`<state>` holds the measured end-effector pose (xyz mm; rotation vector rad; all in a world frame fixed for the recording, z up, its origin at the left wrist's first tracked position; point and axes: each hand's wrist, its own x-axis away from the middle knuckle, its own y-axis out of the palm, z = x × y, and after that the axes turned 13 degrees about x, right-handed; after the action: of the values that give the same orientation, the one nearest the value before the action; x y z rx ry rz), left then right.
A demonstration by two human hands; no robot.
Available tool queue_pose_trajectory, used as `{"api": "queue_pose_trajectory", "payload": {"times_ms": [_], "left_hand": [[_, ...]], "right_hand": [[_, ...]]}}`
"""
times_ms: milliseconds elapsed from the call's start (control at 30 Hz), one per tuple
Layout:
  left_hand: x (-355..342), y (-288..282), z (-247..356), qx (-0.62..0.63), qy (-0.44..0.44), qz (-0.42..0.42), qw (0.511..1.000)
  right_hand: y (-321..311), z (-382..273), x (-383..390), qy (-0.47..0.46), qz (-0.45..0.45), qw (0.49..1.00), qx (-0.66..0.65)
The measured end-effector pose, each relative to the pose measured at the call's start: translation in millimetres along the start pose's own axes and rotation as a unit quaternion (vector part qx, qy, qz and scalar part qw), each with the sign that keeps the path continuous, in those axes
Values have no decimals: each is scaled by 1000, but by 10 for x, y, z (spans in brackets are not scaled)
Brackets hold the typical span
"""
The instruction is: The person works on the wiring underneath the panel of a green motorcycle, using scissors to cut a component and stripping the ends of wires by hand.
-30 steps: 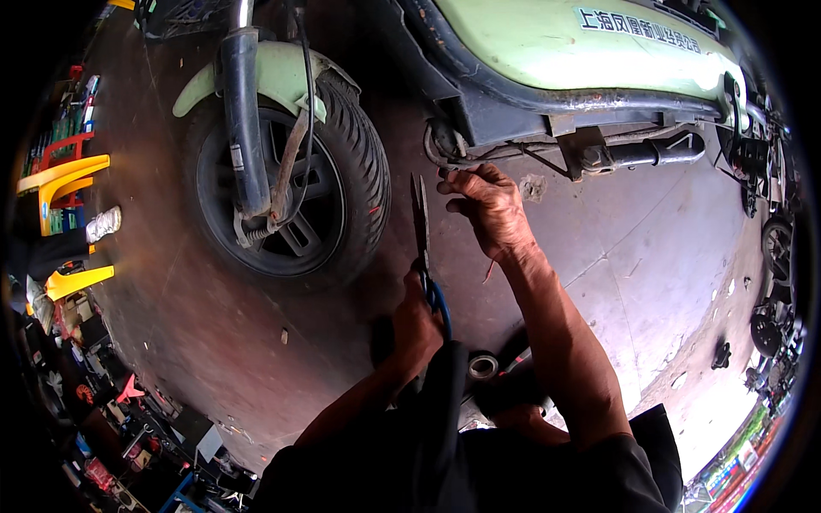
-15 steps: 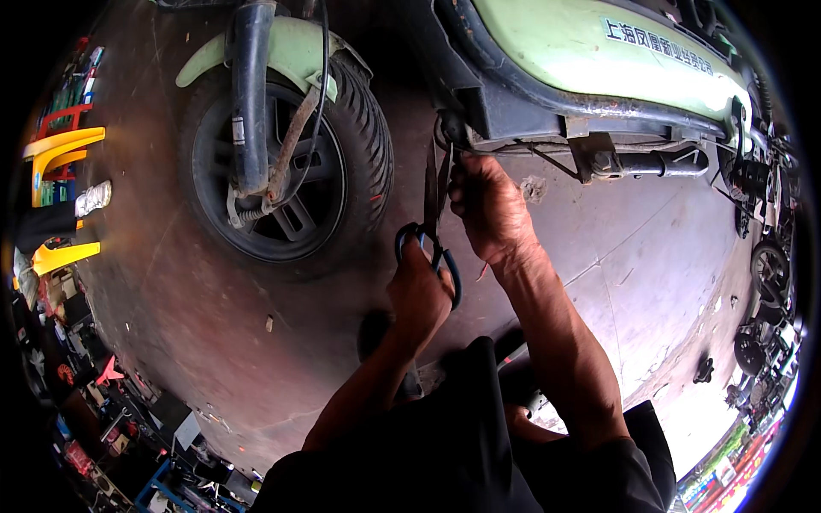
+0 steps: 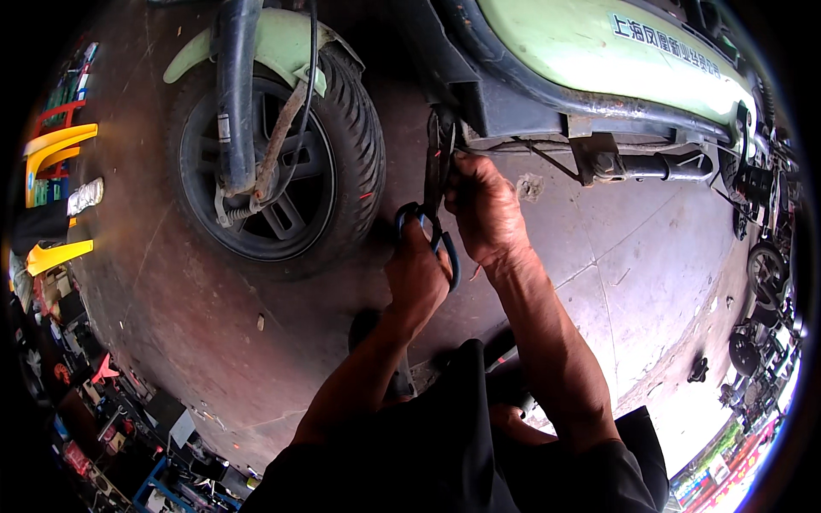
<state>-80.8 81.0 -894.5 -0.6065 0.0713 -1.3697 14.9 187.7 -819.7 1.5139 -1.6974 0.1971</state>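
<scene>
My left hand (image 3: 416,278) is closed around the blue-and-black handles of a pair of scissors (image 3: 434,175). The long dark blades point away from me, their tips up against dark parts under the front corner of a light green electric scooter (image 3: 564,43). Just right of the blades, my right hand (image 3: 489,214) has its fingers pinched together below the scooter's frame. Whatever sits between those fingertips is hidden.
The scooter's front wheel (image 3: 363,171), with a light green mudguard (image 3: 282,43), stands to the left. A kickstand bar (image 3: 646,165) runs under the frame. Yellow chair legs (image 3: 64,137) and a person's shoe (image 3: 85,197) show far left; wheels and parts line the right.
The scissors have shifted slightly farther from me, their tips now higher against the dark parts. My right hand stays pinched close beside them. The whole view has moved a little.
</scene>
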Motion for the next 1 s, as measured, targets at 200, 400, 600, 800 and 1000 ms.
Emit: {"api": "queue_pose_trajectory", "payload": {"times_ms": [200,400,600,800,1000], "left_hand": [[45,-144,201,-52,92,-20,994],[54,-216,51,47,40,-87,994],[43,-320,157,192,34,-141,971],[20,-406,276,358,-104,-217,902],[-41,-491,319,334,-110,-260,899]], "right_hand": [[-47,53,-58,-30,3,999,13],[87,91,19,-48,50,997,30],[60,173,-25,-65,42,997,8],[101,168,-17,-50,50,997,-33],[90,164,-18,-39,47,997,-37]]}}
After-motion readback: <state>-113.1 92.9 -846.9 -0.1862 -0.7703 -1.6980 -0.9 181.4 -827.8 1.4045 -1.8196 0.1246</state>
